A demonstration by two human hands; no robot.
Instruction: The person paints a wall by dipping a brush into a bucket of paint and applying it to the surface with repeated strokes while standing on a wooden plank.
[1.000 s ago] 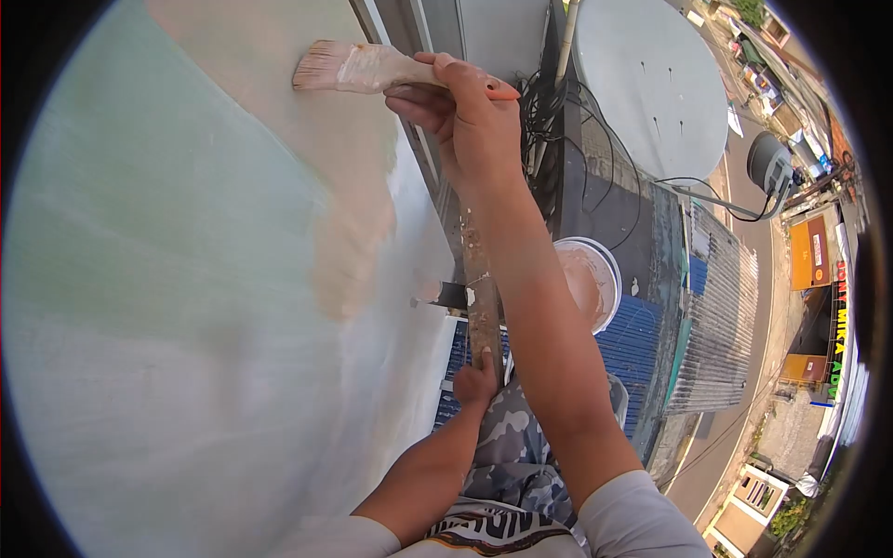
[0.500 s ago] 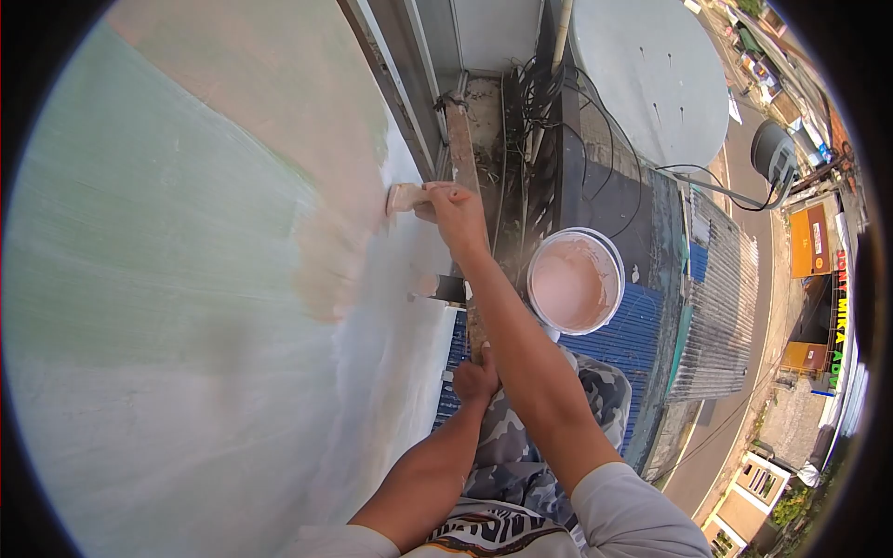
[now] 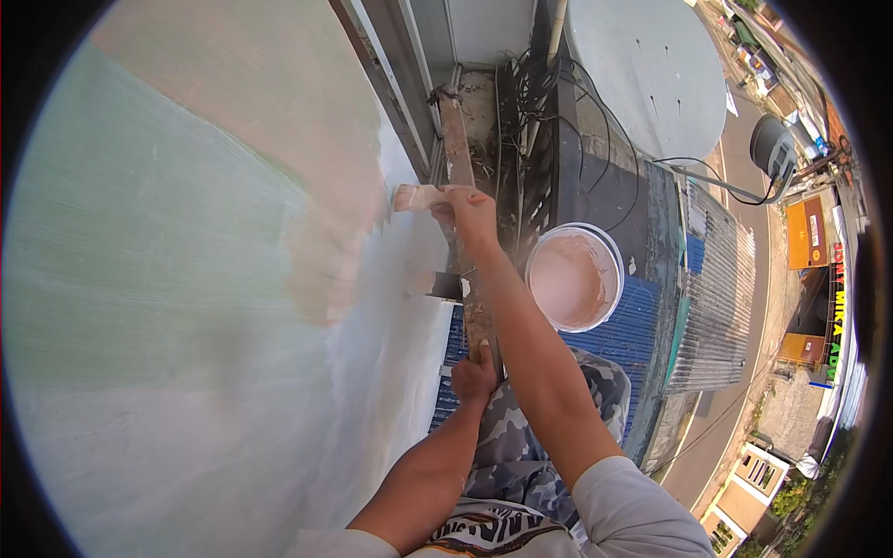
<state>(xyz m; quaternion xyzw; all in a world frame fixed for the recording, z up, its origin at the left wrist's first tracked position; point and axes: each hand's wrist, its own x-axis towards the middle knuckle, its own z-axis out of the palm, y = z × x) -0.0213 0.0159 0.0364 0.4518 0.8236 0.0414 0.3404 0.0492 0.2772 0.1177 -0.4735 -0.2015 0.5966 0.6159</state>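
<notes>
My right hand [image 3: 468, 212] is closed around the handle of a flat paintbrush [image 3: 417, 197], its bristles pointing left at the wall. The bristles appear just off the painted surface. Lower down, my left hand [image 3: 474, 377] grips a long, narrow, paint-spotted plank [image 3: 477, 321], thumb on top. The wall [image 3: 139, 251] is pale green and whitish, with a pinkish patch [image 3: 326, 251] near the brush. To the right of my right forearm is a white bucket [image 3: 611, 262] holding light pink paint [image 3: 563, 279].
A large grey satellite dish [image 3: 642, 74] with black cables [image 3: 530, 93] is at the upper right. Below lie a blue corrugated roof [image 3: 628, 321], a grey corrugated roof [image 3: 721, 288] and a road [image 3: 758, 251]. Metal framing [image 3: 391, 84] runs beside the wall.
The brush has drawn slightly right, away from the wall, in my right hand. My left hand keeps its hold on the plank. The view has shifted a little.
</notes>
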